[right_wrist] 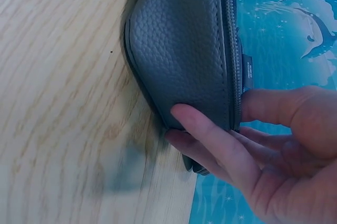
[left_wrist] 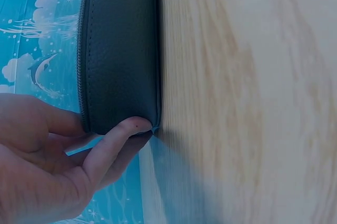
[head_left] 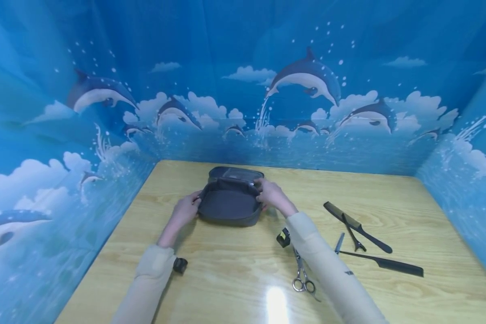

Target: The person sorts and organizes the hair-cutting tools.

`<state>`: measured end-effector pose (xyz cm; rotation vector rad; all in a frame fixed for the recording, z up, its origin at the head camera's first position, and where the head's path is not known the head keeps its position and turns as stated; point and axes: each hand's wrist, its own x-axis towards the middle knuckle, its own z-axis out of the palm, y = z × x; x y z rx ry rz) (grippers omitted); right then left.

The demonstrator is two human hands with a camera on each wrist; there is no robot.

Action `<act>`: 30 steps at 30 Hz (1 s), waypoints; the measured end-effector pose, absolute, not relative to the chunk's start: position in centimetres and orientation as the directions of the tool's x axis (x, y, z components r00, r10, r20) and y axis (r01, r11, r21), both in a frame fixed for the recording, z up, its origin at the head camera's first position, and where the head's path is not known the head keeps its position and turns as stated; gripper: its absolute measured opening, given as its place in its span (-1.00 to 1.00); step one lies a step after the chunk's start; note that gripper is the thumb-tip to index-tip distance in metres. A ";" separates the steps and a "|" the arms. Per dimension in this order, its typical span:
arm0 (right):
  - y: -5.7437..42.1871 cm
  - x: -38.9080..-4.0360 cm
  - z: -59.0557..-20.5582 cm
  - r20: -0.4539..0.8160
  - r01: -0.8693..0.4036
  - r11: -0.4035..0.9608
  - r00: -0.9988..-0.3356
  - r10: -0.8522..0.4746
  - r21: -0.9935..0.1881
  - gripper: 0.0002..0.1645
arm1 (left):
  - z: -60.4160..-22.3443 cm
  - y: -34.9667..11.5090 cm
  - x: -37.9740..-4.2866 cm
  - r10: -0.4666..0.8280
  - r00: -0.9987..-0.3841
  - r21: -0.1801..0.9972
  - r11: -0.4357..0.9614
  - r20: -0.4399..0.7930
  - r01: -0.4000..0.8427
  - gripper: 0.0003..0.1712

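A dark-grey, open zip case of pebbled, leather-like material (head_left: 230,200) sits toward the back of the pale wood-grain desk (head_left: 235,256), its lid (head_left: 236,172) tipped away. The left grip (head_left: 183,211) pinches its left end, thumb by the zip and fingers against the wall; the right grip (head_left: 272,194) is closed likewise on the right end. Both holds look fingertip-light to me, so an uneven tug could buckle the wall or slip a corner free. The lid might flop forward onto the fingers if the case gets jolted. What I'd watch most is the cream right sleeve (head_left: 326,261): it crosses the silver ring-handled scissors (head_left: 299,268), and a careless drag could shove them toward the slim black comb (head_left: 401,266).
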<state>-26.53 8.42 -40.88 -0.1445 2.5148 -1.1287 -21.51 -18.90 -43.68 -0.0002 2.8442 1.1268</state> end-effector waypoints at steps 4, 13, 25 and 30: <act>8.5 -26.3 -40.8 -0.295 0.057 0.675 -0.924 -0.244 -0.736 -0.15 | -43.9 -18.9 -21.5 0.023 -0.996 0.690 0.722 -0.081 -0.040 -0.50; 8.8 -26.2 -41.2 -0.268 0.032 0.706 -0.936 -0.226 -0.708 -0.12 | -43.9 -18.5 -21.2 0.034 -0.998 0.695 0.719 -0.046 -0.008 -0.51; 8.9 -25.7 -41.4 -0.290 0.070 0.716 -0.938 -0.190 -0.694 -0.13 | -43.9 -18.2 -20.7 0.021 -0.999 0.646 0.763 -0.040 -0.010 -0.51; 9.1 -25.7 -41.4 -0.297 0.081 0.704 -0.936 -0.190 -0.706 -0.13 | -43.7 -18.1 -20.7 0.022 -0.999 0.641 0.767 -0.038 -0.007 -0.51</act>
